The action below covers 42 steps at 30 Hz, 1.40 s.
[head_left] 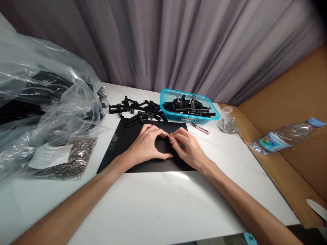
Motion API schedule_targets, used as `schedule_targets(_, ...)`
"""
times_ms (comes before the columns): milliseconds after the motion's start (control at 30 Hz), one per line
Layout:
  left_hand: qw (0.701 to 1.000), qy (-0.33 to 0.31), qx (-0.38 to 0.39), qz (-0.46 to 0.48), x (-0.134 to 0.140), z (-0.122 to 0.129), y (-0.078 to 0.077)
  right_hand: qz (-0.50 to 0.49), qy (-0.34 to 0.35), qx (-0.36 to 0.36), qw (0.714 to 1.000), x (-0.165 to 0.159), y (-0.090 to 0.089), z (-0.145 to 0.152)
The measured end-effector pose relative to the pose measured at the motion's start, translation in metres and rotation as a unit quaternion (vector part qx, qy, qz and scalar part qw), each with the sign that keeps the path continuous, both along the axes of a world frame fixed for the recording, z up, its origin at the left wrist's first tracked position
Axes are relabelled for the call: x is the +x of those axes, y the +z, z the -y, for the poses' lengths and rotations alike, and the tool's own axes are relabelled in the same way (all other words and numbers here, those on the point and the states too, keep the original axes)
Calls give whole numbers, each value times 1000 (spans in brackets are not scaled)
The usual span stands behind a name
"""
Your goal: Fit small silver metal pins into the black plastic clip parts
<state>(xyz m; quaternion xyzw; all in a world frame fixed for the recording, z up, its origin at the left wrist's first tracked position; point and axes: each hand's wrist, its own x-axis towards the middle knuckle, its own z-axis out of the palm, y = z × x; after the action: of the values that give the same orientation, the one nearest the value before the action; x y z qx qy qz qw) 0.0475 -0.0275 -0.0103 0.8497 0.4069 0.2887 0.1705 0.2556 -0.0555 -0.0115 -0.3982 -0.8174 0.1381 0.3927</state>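
On a black mat (pixel 117 149), my left hand (pixel 149 141) grips a slim black plastic part (pixel 168 144) between thumb and fingertips, one end at each. My right hand (pixel 187 146) is closed in a pinch at the far end of that part. A small shiny metal bit shows by its fingertips, too small to name. Several similar black plastic parts (pixel 139 109) lie in a loose heap beyond the mat. More black parts fill a blue plastic basket (pixel 189 119) behind my right hand.
A pink-handled cutter (pixel 201 129) lies before the basket. Small metal pieces fill a clear bag (pixel 228 124) at right and a labelled bag (pixel 81 156) at left. Large plastic sheeting (pixel 74 92) covers the left side. A bottle (pixel 286 137) lies in a cardboard box (pixel 288 95).
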Motion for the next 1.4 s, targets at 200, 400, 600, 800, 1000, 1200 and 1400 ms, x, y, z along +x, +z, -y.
schedule_targets(200,1000,-6,-5,-9,-3,3,3,-63,-107,41,991,16,10,-4)
schedule_targets(400,1000,-10,-3,-4,-2,1,4,-223,-37,-148,963,13,-4,-14)
schedule_targets(600,1000,-3,-3,-10,-3,2,3,-287,16,-184,940,9,-10,-20)
schedule_targets(800,1000,-4,9,-4,-2,2,2,-278,31,-196,940,8,-9,-19)
schedule_targets(1000,1000,-6,-6,2,-2,2,1,-276,27,-199,940,7,-8,-17)
schedule_targets(1200,1000,-3,-10,5,-4,1,0,-209,17,-176,962,8,-7,-14)
schedule_targets(1400,1000,-7,12,0,-3,1,-1,-190,14,-168,967,7,-6,-12)
